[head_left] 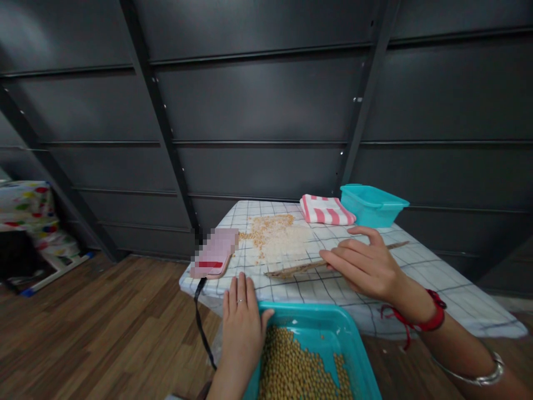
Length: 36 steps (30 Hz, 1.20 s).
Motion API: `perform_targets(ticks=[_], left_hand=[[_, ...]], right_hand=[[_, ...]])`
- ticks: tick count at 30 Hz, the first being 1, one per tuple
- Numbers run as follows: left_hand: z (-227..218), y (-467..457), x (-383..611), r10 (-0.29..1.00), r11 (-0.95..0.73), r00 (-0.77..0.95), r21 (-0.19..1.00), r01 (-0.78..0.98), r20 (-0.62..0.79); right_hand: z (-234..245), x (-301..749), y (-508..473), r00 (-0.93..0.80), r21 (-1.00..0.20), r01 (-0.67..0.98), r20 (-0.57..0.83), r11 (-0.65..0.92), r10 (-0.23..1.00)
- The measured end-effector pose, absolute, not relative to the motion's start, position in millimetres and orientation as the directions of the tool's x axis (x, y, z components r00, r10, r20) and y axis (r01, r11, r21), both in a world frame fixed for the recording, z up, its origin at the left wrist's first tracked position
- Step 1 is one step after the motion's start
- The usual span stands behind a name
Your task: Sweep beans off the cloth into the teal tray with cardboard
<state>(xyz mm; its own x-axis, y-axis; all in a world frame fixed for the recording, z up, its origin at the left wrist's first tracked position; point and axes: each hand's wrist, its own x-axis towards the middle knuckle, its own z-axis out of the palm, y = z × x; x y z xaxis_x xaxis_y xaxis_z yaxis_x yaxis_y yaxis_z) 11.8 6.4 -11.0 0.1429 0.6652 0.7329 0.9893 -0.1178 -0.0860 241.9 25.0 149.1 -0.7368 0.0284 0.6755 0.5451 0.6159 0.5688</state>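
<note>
My right hand point(366, 264) is closed around a thin brown stick point(297, 270), which lies nearly level just over the tablecloth. Its index finger is raised and bent. My left hand point(242, 319) is spread flat at the near table edge, its fingers stretched forward and its thumb over the left rim of a teal basin point(320, 309). Inside the basin lie many yellowish-brown soybeans point(291, 364), with part of the bottom bare. Beyond the stick, pale grains point(287, 244) and yellow kernels point(272, 223) are scattered on the cloth.
A checked white cloth point(433, 283) covers the table. A pink phone-like object point(216, 253) lies at the left, with a black strap point(200, 316) hanging down. A striped towel point(327, 210) and a second teal basin point(370, 205) stand at the back. A dark panelled wall point(258, 105) rises behind.
</note>
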Motion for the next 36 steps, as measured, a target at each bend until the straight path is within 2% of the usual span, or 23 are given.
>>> perform_targets(ticks=[7,19,27,36], left_hand=[[-7.7,5.2,12.4,0.653,-0.111,0.156,-0.111,0.988,0.741],[-6.6,5.6,11.1,0.683,-0.131,0.147,-0.077,0.988,0.715],[-5.9,4.9,12.1,0.658,-0.132,0.158,-0.093,0.987,0.736],[-6.7,4.9,12.4,0.677,-0.133,0.142,-0.069,0.989,0.722]], right_hand=[[144.9,233.6,29.8,-0.756,0.604,0.545,0.654,0.582,0.028],[147.4,242.4,8.3,-0.752,0.553,0.512,0.659,0.657,0.031],[147.3,235.1,16.6,-0.751,0.594,0.549,0.659,0.587,0.035],[144.3,233.8,11.5,-0.770,0.571,0.506,0.636,0.646,0.041]])
